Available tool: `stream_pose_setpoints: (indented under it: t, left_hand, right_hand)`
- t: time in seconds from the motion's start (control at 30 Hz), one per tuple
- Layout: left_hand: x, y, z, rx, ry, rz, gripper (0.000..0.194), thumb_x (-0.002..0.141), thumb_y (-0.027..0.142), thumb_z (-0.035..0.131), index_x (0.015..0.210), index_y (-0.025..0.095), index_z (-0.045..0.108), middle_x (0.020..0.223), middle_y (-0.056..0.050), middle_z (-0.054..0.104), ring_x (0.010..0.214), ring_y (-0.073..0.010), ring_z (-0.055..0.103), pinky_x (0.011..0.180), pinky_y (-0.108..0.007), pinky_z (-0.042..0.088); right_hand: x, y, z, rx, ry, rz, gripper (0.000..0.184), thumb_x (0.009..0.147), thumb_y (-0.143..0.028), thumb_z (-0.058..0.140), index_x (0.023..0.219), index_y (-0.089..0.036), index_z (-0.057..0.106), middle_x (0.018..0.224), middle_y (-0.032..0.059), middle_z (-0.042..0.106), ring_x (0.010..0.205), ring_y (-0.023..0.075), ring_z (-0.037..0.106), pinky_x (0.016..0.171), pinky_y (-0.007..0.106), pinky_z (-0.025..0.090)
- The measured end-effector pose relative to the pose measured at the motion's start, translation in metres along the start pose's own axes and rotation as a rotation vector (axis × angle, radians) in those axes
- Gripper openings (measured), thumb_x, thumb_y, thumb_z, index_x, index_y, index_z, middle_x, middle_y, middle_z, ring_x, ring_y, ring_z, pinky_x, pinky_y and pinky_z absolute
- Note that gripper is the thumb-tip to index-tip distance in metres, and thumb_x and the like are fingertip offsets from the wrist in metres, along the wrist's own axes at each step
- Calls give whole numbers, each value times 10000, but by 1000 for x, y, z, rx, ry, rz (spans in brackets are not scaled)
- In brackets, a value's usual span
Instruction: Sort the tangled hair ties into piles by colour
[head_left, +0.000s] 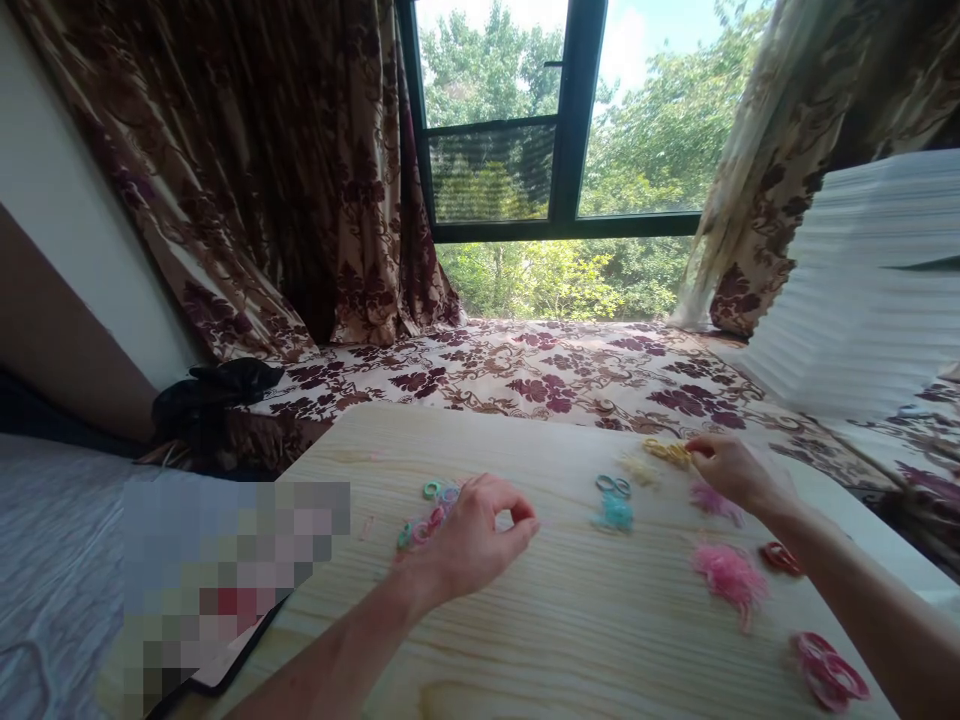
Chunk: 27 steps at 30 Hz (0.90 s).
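Pale wooden table (525,640) across the lower frame, bunches of small bands scattered over it. Left hand (476,535) just left of lower centre, thumb and index curled into a narrow ring, tips meeting or nearly so; cannot tell whether anything thin is pinched there. Mixed-colour bands (429,524) beside it on its left, partly hidden by the hand. Right hand (742,475) at right of frame, fingers drawn narrow at the right end of the yellow bands (664,452); touching, it seems, but cannot tell if gripped. Pale yellow bunch (637,468) just left of those; aqua bunch (618,512) lower, right of centre, with a dark teal band (604,482) at its top. Mauve bunch (712,499) below the right hand, fluffy pink bunch (727,572) lower still. Red bands (780,558) close by the right forearm; deep-pink bands (829,672) at lower right.
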<state>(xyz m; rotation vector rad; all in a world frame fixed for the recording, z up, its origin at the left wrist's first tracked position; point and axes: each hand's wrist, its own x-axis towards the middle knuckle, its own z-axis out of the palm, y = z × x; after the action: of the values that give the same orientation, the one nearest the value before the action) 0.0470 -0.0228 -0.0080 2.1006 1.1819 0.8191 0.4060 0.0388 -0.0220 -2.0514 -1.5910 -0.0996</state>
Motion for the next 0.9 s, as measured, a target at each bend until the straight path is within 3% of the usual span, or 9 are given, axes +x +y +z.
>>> stream_pose_setpoints:
  t: [0.1, 0.17, 0.23, 0.3, 0.4, 0.53, 0.7, 0.9]
  left_hand:
    - [-1, 0, 0, 3, -3, -3, 118, 807, 218, 603, 706, 184, 654, 802, -16, 675, 882, -172, 595, 867, -300, 404]
    - [-1, 0, 1, 12, -2, -6, 117, 807, 222, 607, 707, 185, 655, 803, -18, 676, 884, -173, 596, 867, -301, 407]
    - [-1, 0, 1, 23, -2, 1, 110, 806, 224, 611, 713, 188, 657, 806, -19, 679, 889, -174, 598, 870, -303, 409]
    - [-2, 1, 2, 37, -9, 17, 104, 805, 219, 613, 717, 191, 660, 810, -19, 683, 898, -174, 599, 876, -305, 409]
    - [-3, 4, 2, 67, -36, 35, 95, 798, 202, 615, 717, 195, 665, 804, -13, 686, 903, -172, 600, 883, -307, 410]
    - [-5, 8, 4, 75, -66, 61, 92, 784, 155, 613, 719, 191, 668, 786, -5, 688, 877, -161, 600, 887, -300, 412]
    - [-8, 13, 5, 78, -91, 97, 88, 779, 134, 622, 722, 181, 669, 792, -14, 688, 875, -162, 597, 894, -299, 417]
    - [-9, 15, 6, 87, -124, 126, 95, 807, 158, 618, 738, 189, 676, 809, -14, 693, 878, -166, 595, 910, -311, 416]
  right_hand:
    - [-2, -8, -13, -44, -173, 82, 277, 925, -323, 565, 1178, -213, 587, 1235, 60, 588, 1016, 197, 612, 829, 381, 528]
    - [-10, -21, -23, -35, -202, 93, 251, 925, -326, 560, 1136, -201, 611, 1171, 58, 621, 981, 198, 623, 816, 374, 527]
    - [-26, -40, -28, 27, -185, 50, 213, 897, -299, 563, 1028, -179, 680, 951, 71, 697, 865, 220, 650, 754, 358, 519]
    - [-50, -60, -24, 154, -177, -36, 252, 853, -292, 550, 1007, -173, 711, 800, 74, 724, 739, 219, 664, 673, 331, 516]
    - [-91, -89, -9, 358, -224, -165, 295, 820, -388, 518, 904, -202, 731, 739, 42, 742, 617, 191, 662, 564, 287, 527]
    - [-131, -115, 4, 559, -321, -258, 270, 812, -399, 524, 836, -218, 723, 738, 28, 746, 635, 179, 671, 572, 262, 543]
    - [-148, -127, 0, 713, -305, -226, 204, 789, -360, 557, 789, -221, 705, 615, 8, 672, 515, 142, 575, 492, 246, 492]
    - [-153, -127, 3, 765, -366, -255, 175, 809, -333, 568, 780, -210, 689, 664, 18, 650, 548, 135, 566, 483, 235, 461]
